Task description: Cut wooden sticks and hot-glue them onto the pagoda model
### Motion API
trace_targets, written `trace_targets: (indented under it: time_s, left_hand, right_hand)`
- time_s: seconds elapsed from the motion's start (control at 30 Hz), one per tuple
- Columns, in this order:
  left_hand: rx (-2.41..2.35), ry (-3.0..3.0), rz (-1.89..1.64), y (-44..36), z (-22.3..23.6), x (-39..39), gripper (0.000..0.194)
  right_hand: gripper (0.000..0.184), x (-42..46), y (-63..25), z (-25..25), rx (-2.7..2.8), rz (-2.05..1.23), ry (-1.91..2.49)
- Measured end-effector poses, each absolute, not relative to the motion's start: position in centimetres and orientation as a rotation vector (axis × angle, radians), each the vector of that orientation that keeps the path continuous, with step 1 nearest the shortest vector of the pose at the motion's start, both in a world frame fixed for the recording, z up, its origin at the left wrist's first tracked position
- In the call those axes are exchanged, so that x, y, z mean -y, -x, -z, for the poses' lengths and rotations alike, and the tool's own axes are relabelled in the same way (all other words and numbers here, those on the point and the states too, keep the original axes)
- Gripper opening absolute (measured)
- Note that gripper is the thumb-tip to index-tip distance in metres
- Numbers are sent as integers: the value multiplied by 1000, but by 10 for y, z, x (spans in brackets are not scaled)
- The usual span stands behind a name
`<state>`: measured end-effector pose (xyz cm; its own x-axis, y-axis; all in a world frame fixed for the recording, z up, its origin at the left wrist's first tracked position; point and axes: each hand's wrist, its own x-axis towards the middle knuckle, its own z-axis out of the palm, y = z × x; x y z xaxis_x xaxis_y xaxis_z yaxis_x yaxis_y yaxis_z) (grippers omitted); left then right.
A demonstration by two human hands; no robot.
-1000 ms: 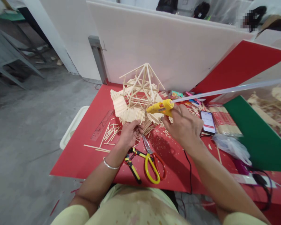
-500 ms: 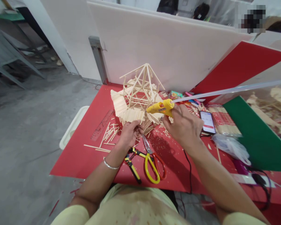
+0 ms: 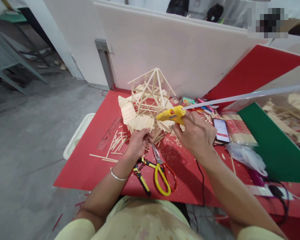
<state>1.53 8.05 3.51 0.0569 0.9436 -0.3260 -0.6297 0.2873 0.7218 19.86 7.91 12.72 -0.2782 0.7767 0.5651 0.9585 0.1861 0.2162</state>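
Observation:
My right hand (image 3: 198,133) is wrapped round a yellow hot glue gun (image 3: 171,115) with a long clear glue stick rising from its back. The gun's nozzle points left, close to the right edge of a slatted panel of thin wooden sticks (image 3: 141,123). My left hand (image 3: 140,141) is closed at the panel's front edge, thumb on top; its curled fingers are partly hidden. Behind the panel stands a wooden stick model (image 3: 153,90) with a peaked open roof frame, other slatted panels round its base.
Scissors (image 3: 162,170) and black-and-yellow pliers (image 3: 142,178) lie near the front edge of the red table (image 3: 82,170). Loose sticks (image 3: 118,141) and a clear ruler (image 3: 108,133) are at left. A phone (image 3: 221,130), plastic bag (image 3: 247,156) and green board (image 3: 272,143) are at right.

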Motion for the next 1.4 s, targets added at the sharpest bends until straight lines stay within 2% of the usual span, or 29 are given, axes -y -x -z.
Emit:
trace_targets:
  time_s: [0.97, 1.13, 1.3, 1.4]
  left_hand:
    - [-841, -418, -1211, -15, -33, -82, 30]
    - [-825, -412, -1190, -14, -33, -82, 34]
    - [-816, -414, -1185, -13, -33, -81, 36]
    - [-807, -415, -1195, -12, -32, -80, 38]
  right_hand:
    - [33, -77, -201, -128, 2137, 721, 1603]
    - [39, -77, -202, -124, 2064, 706, 1661]
    - [52, -70, -208, -121, 1985, 628, 1786]
    - [50, -59, -221, -115, 1967, 547, 1824]
